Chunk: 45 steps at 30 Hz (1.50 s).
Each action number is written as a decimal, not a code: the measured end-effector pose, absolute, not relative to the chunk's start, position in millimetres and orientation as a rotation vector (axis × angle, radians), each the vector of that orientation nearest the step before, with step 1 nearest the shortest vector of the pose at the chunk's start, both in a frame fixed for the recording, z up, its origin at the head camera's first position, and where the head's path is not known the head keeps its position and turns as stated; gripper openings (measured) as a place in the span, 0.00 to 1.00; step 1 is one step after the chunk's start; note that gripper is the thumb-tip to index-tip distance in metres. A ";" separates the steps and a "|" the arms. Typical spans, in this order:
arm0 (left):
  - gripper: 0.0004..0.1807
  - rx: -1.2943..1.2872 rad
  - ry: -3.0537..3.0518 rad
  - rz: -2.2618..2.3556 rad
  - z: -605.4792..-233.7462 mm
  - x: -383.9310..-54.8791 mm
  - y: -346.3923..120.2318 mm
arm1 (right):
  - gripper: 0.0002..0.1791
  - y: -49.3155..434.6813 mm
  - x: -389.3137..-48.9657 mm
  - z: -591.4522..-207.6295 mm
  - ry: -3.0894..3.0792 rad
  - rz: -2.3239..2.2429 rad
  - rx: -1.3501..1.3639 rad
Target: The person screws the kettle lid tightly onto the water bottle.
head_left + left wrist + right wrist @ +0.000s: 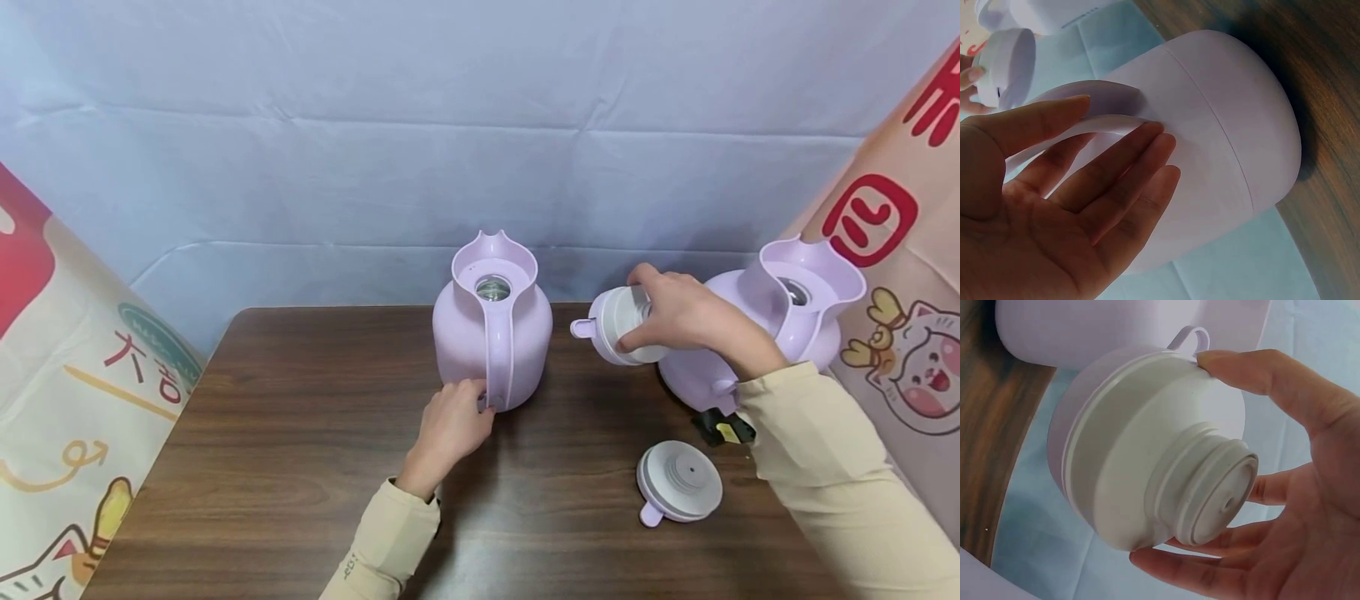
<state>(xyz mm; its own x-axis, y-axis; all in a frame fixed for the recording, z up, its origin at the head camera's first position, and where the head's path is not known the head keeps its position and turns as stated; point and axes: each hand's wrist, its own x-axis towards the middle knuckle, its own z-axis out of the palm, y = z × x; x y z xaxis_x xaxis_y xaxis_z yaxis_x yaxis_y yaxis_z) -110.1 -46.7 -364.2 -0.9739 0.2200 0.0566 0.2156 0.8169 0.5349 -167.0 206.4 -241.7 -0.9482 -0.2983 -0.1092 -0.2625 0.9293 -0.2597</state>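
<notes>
A printed sheet (82, 400) hangs past the tabletop's (300, 450) slanting left edge, and a broad stretch of brown wood lies between that edge and the person's left grip (453, 423). The tabletop's near edge runs out of the head view.

The left grip is loosely around the lower part of the handle (500, 354) of the left lilac vacuum jug (492, 325); the thumb lies over one side, the forefinger tucks behind with its tip hidden, and the other three fingers reach out nearly straight. This jug stands upright close to the back edge, mouth uncovered, with a pale blue cloth (375, 167) behind.

Between the two jugs there is a narrow gap, partly taken up by a tilted lilac-and-white screw stopper (617, 329), held raised by its rim in the right grip (678, 312), thumb and fingers spread to the stopper's width. Nearer, well apart from the left jug, a second stopper (680, 482) lies plug upward.

The right jug (772, 296), also uncovered, stands close to the right-hand printed sheet (915, 333); hand and wrist cover part of it. The sleeve (817, 425) hides much of the right edge and part of a black-and-yellow item (708, 425), too obscured to name.
</notes>
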 end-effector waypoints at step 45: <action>0.03 0.367 2.999 0.871 -363.1 -110.1 -46.6 | 0.42 169.0 -177.8 -177.6 2.932 -0.642 -0.394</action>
